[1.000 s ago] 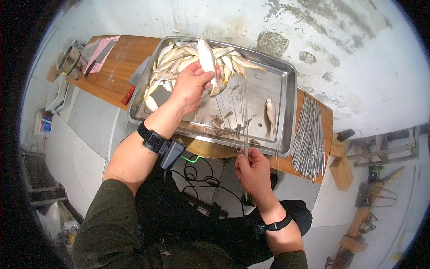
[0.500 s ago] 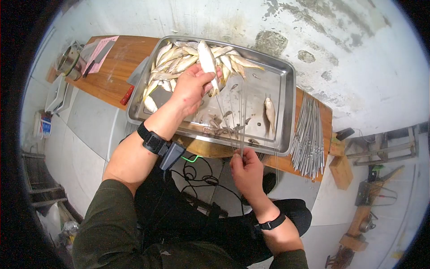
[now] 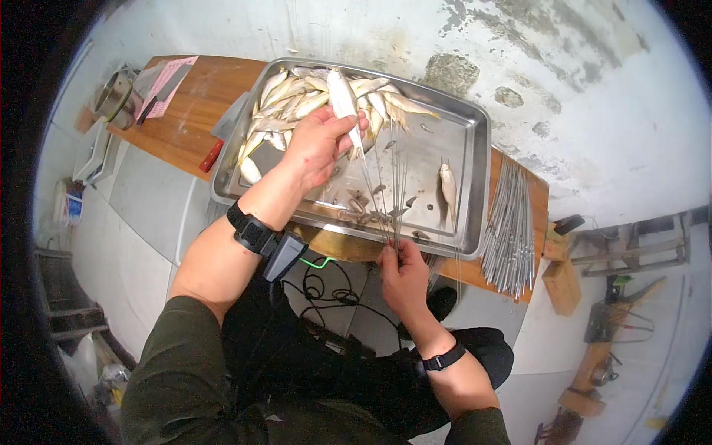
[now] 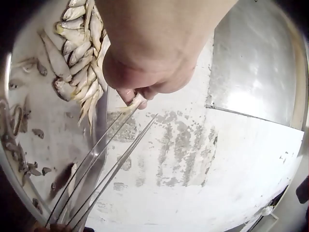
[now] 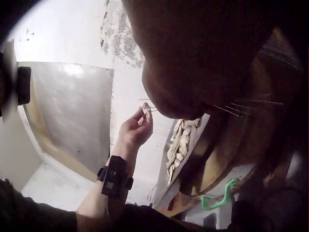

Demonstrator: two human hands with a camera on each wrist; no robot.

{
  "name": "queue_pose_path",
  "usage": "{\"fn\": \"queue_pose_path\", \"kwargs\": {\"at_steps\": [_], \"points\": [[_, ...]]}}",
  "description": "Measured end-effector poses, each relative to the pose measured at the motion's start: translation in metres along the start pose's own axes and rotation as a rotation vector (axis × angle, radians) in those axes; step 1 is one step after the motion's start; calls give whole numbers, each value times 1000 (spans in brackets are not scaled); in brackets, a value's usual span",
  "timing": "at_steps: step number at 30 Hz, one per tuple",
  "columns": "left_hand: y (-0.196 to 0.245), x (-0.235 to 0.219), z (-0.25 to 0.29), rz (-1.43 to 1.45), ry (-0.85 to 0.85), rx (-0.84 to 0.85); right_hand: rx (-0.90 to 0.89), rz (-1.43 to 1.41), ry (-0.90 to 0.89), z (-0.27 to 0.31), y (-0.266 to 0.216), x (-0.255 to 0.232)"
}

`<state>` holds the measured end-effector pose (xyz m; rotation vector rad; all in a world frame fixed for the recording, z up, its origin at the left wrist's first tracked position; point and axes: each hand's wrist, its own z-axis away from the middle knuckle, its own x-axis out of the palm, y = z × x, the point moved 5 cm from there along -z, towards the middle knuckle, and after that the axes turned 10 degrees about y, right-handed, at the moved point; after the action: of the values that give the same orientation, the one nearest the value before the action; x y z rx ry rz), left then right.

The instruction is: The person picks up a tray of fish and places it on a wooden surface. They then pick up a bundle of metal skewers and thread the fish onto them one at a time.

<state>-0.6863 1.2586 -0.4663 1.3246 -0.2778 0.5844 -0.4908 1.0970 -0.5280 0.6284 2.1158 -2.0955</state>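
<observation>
In the head view the left hand holds a pale fish between thumb and fingers, head up and tail down, over the steel tray. The right hand pinches several thin metal skewers just past the tray's near edge. The skewers fan upward; some reach the held fish's tail. In the left wrist view the tail shows below the left hand, with two skewers meeting it and others ending apart. How far they go into the fish is hidden.
A heap of fish fills the tray's left part. One fish lies at its right, small dark bits near the front. Skewers are piled right of the tray; a red-handled knife and a black-handled knife lie left.
The right hand has moved a little up and left, nearer the tray, and the skewers in it have shifted and fanned out. The left hand and its fish have hardly moved.
</observation>
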Motion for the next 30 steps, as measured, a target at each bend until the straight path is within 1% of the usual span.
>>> {"fn": "queue_pose_path", "kwargs": {"at_steps": [1, 4, 6, 9, 12, 14, 16, 20, 22, 26, 30], "points": [[0, 0, -1, 14, -6, -2, 37, -17, -12, -1, 0, 1], [1, 2, 3, 26, 1, -7, 24, 32, -29, -4, -14, -1], [2, 1, 4, 26, 14, -10, 40, 20, -34, -6, -11, 1], [0, 0, 4, -57, -9, -35, 56, 3, -37, -8, -5, 3], [-3, -1, 1, -11, -26, -47, 41, -1, -7, -10, -3, 5], [-1, -1, 1, 101, 14, -39, 26, 0, 21, -11, 1, 5], [2, -2, 1, 116, 13, -53, -54, 62, 20, -13, 4, 5], [2, -5, -1, 166, 44, -64, -9, 40, 39, -15, -4, 4], [3, -5, 0, 172, 19, -55, 14, -28, 32, -15, -3, 6], [4, -6, -3, 179, -47, -55, 0, -31, 33, -16, 2, 8], [3, -4, 0, 188, 5, -75, -35, -24, 43, -18, 5, 10]]}}
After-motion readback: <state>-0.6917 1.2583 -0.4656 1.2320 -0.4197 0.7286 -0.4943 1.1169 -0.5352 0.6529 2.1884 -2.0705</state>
